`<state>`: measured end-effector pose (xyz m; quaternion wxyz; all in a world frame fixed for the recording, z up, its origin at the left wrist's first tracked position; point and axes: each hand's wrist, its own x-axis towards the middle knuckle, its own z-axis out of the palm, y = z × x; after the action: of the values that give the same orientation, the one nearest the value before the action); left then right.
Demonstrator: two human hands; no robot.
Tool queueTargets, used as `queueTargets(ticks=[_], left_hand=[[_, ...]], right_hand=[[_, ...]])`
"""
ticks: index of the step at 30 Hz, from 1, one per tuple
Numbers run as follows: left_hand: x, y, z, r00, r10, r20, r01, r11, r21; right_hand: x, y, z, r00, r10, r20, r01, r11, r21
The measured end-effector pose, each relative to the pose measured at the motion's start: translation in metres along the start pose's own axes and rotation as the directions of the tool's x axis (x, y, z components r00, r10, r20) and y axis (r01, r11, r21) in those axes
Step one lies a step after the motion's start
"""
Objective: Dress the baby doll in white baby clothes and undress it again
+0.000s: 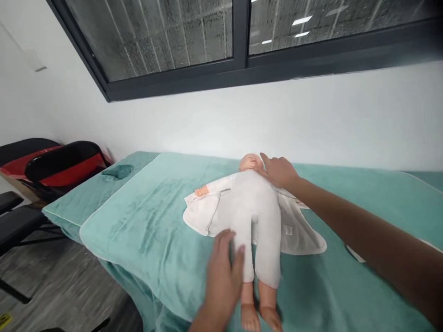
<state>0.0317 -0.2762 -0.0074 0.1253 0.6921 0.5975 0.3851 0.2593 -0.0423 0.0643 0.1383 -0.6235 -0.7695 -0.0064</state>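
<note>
A baby doll (256, 207) with a white cloth body lies on its back, its head toward the wall and bare feet toward me. Spread open beneath it is a white baby jacket (199, 216); the doll's arm at left lies along one sleeve. My right hand (278, 171) reaches across to the doll's head and shoulder, fingers partly bent; what its fingertips touch is hidden. Beside the doll's leg at left is my left hand (224, 272), thumb and fingers apart, the fingertips close to the jacket's lower edge.
A green cover (145, 221) drapes the massage bed, which has a face hole (118, 171) at its left end. Black and red folding chairs (67, 166) stand at left. Behind the bed rises a white wall (194, 124) with a dark-framed window (173, 83).
</note>
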Motion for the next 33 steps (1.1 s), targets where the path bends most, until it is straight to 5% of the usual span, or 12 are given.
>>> queueTargets(ticks=[4,7,11,18,22,27,33], left_hand=[[0.064,-0.052,-0.005,0.987,0.158,-0.004,-0.153,0.963,0.222],[0.107,-0.076,0.005,0.992,0.119,0.034,-0.124,0.942,0.313],[0.135,-0.084,0.021,0.999,-0.039,0.026,0.024,0.905,0.426],[0.157,-0.087,0.027,0.983,-0.162,0.085,0.101,0.87,0.482],[0.162,-0.096,0.022,0.978,-0.205,0.044,0.177,0.919,0.351],[0.164,-0.107,0.012,0.93,-0.351,-0.109,0.34,0.935,-0.105],[0.165,-0.109,0.007,0.89,-0.434,-0.142,0.325,0.821,-0.469]], right_hand=[[0.001,-0.039,0.005,0.956,-0.254,-0.144,0.25,0.967,-0.042],[0.014,-0.073,0.018,0.948,-0.319,-0.009,0.318,0.943,0.1],[0.038,-0.112,0.036,0.887,-0.392,0.245,0.358,0.918,0.17],[0.052,-0.14,0.049,0.828,-0.438,0.351,0.39,0.899,0.201],[0.043,-0.119,0.039,0.877,-0.403,0.264,0.314,0.894,0.319],[0.026,-0.097,0.026,0.931,-0.32,0.178,0.191,0.838,0.511],[0.025,-0.099,0.031,0.934,-0.276,0.226,0.196,0.926,0.322]])
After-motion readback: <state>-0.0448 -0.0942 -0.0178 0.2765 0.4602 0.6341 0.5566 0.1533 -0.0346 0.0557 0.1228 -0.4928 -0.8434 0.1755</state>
